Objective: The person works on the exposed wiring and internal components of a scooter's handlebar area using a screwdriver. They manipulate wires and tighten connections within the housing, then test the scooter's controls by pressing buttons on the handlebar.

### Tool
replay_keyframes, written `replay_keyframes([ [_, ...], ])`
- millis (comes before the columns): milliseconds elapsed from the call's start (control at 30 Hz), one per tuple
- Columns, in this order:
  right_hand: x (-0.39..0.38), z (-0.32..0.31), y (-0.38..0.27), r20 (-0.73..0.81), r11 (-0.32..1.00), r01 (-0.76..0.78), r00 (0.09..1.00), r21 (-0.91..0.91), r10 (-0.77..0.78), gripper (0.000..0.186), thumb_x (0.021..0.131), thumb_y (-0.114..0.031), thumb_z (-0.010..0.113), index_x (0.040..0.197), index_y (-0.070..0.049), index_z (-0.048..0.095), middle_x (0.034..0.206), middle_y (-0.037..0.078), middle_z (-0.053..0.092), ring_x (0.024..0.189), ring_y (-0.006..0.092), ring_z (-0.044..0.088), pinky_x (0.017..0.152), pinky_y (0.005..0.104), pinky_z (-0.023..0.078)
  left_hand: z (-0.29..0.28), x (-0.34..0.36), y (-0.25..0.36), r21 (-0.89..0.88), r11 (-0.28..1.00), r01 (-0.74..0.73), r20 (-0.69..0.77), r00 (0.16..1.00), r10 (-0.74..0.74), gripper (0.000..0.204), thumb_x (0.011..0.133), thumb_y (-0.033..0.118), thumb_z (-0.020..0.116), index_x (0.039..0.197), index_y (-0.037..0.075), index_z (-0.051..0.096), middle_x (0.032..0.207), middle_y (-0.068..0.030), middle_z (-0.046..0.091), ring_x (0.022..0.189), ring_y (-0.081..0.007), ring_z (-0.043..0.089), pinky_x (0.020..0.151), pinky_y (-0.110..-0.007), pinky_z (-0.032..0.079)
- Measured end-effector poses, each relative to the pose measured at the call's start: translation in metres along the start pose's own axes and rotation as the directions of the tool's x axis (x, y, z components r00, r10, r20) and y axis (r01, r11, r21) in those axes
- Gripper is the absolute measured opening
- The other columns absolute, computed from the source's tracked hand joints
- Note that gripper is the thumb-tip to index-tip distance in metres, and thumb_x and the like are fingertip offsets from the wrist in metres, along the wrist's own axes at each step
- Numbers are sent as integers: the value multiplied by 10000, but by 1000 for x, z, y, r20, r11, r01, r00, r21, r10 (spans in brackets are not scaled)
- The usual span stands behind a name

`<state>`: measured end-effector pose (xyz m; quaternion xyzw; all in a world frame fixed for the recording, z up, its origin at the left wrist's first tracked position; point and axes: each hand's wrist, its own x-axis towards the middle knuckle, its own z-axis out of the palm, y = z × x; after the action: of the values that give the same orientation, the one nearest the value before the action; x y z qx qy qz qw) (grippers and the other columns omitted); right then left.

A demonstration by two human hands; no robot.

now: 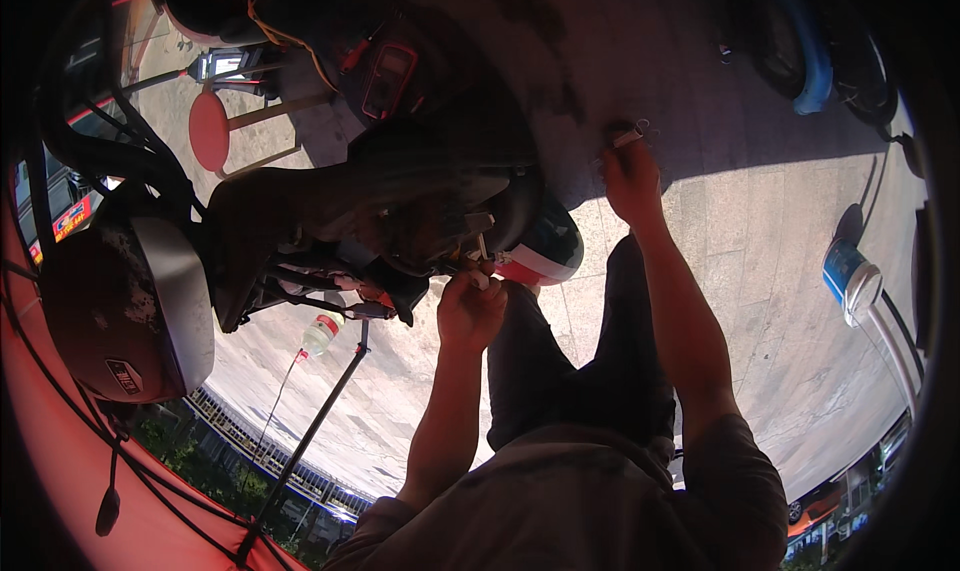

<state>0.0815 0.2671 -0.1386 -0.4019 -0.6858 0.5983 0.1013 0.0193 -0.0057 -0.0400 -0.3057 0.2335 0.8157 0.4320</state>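
A dark scooter [330,196] stands in front of me and to the left, much of it in shadow. My left hand [472,309] is raised to its side, next to a small metal part [484,241]. The left fingers are closed in a pinch, and what lies between them is too dark to make out. Farther out to the right, my right hand [632,179] is held over the paved ground. Its fingers are closed on a small pale object with thin wire loops [630,136]; its exact kind is unclear.
A red multimeter [390,76] lies on a dark surface at upper left, near a red round stool [209,131]. A clear bottle [320,335] stands by a thin pole [318,436]. A blue-and-white bucket [852,279] is at right. Red canopy fabric [60,441] borders the left.
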Motion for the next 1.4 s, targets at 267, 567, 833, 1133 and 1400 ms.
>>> replay_keyframes([
  [267,180,80,66,520,790,395,846,-469,-114,166,799,-133,557,931,-53,619,875,212,623,838,387,613,707,460,488,-4,12,-20,-27,966,-256,9,967,256,213,863,207,559,1025,71,588,978,-76,597,644,-135,467,596,-273,364],
  [567,273,194,73,798,255,771,603,-583,1,219,807,-106,505,921,-60,687,909,164,650,875,329,640,725,440,526,-15,13,-31,83,880,-468,-34,881,472,197,863,197,570,968,31,574,909,-98,606,715,-148,485,543,-264,347],
  [833,314,251,118,942,155,941,318,-300,-110,189,811,-106,519,888,-67,686,967,154,620,869,324,643,731,435,534,-9,29,-46,127,744,-655,3,751,661,228,868,251,536,940,36,514,845,-114,545,510,-126,332,464,-250,262],
  [1133,401,312,47,811,381,923,183,53,-555,210,798,-186,601,944,-42,644,940,158,643,866,345,614,747,409,508,-15,48,-62,101,552,-827,48,559,828,279,882,225,538,990,-28,586,830,-164,606,558,-177,481,462,-257,394],
  [1400,409,442,-43,862,139,982,177,-126,-475,200,812,-201,576,965,-107,663,949,143,653,886,341,627,772,436,506,-8,70,-71,155,342,-927,-102,329,939,227,881,196,499,910,6,620,720,-107,626,529,-184,585,440,-235,472],
])
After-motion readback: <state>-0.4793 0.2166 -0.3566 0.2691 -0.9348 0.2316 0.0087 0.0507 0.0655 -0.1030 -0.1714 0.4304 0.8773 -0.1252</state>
